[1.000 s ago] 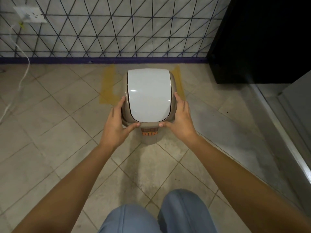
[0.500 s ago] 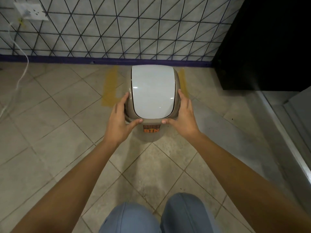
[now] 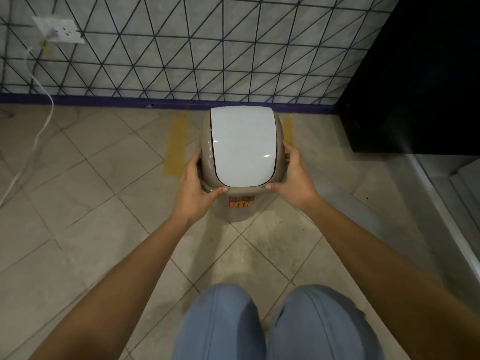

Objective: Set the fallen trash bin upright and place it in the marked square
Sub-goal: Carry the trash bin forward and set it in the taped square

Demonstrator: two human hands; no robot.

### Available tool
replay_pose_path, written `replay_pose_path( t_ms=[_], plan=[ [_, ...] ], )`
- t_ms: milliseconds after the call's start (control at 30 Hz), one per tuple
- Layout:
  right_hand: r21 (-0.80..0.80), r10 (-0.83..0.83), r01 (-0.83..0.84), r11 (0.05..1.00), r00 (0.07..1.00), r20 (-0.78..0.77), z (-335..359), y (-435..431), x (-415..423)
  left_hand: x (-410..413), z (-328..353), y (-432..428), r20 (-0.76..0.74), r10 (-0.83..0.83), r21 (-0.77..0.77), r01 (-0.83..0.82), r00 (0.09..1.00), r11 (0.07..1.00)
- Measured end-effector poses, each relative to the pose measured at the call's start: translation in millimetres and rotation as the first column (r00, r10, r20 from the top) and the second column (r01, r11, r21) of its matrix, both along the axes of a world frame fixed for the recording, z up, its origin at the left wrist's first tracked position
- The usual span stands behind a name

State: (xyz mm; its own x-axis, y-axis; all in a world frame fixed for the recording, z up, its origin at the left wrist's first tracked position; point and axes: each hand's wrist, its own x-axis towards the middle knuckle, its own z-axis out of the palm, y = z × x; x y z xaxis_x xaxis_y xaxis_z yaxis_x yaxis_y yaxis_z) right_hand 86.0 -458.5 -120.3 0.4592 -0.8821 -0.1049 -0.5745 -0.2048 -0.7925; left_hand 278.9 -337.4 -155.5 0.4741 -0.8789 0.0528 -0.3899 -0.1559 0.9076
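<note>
A beige trash bin [image 3: 242, 152] with a white swing lid and an orange "BIN" label stands upright between my hands. My left hand [image 3: 196, 188] grips its left side with the thumb on the front rim. On the opposite side, my right hand [image 3: 294, 181] holds it the same way. The marked square shows as yellow tape strips on the floor: one strip [image 3: 176, 148] left of the bin, another [image 3: 287, 128] right of it. The bin hides the rest of the square, and I cannot tell whether its base touches the floor.
A tiled wall with a purple baseboard [image 3: 104, 100] runs just behind the bin. A black cabinet [image 3: 415, 87] stands at the right, with a metal threshold [image 3: 441, 211] in front of it. A white cable [image 3: 39, 100] hangs from a wall socket [image 3: 59, 31] at the left. My knees [image 3: 272, 323] are at the bottom.
Both hands have carried the bin farther from me toward the wall, between the two yellow strips. The grip is unchanged.
</note>
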Motion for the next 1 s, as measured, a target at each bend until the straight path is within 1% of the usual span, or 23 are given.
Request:
replay_pose_path(
  t_ms=[67, 167, 233, 367, 500, 800, 1000],
  plan=[
    [0.011, -0.005, 0.005, 1.0, 1.0, -0.012, -2.2, -8.7, -0.5, 1.4, -0.6, -5.0, -0.062, 0.006, 0.047, -0.003, 0.998, 0.999],
    [0.082, -0.023, 0.028, 0.996, 0.998, -0.064, -5.8, -19.8, 0.5, 6.8, -0.5, -13.2, -0.16, 0.045, 0.113, -0.027, 0.986, 0.993],
    [0.116, -0.006, 0.013, 0.993, 0.998, -0.063, -8.3, -23.4, 2.1, 10.4, -0.9, -16.1, -0.195, 0.066, 0.139, -0.039, 0.978, 0.989],
    [0.127, 0.024, -0.014, 0.992, 0.997, -0.074, -10.5, -31.4, 5.5, 14.3, -1.4, -22.8, -0.203, 0.109, 0.156, -0.078, 0.973, 0.985],
    [0.126, 0.018, -0.012, 0.992, 0.999, -0.046, -11.1, -39.9, 10.7, 16.4, -1.1, -33.6, -0.22, 0.144, 0.149, -0.112, 0.965, 0.982],
    [0.107, 0.008, -0.004, 0.994, 0.999, -0.036, -12.4, -62.4, 18.9, 20.7, -0.1, -53.5, -0.178, 0.175, 0.136, -0.152, 0.968, 0.979],
    [0.122, 0.004, -0.003, 0.993, 1.0, -0.003, -15.2, -74.5, 23.6, 22.8, 4.6, -62.8, -0.189, 0.182, 0.139, -0.157, 0.965, 0.978]
  ],
)
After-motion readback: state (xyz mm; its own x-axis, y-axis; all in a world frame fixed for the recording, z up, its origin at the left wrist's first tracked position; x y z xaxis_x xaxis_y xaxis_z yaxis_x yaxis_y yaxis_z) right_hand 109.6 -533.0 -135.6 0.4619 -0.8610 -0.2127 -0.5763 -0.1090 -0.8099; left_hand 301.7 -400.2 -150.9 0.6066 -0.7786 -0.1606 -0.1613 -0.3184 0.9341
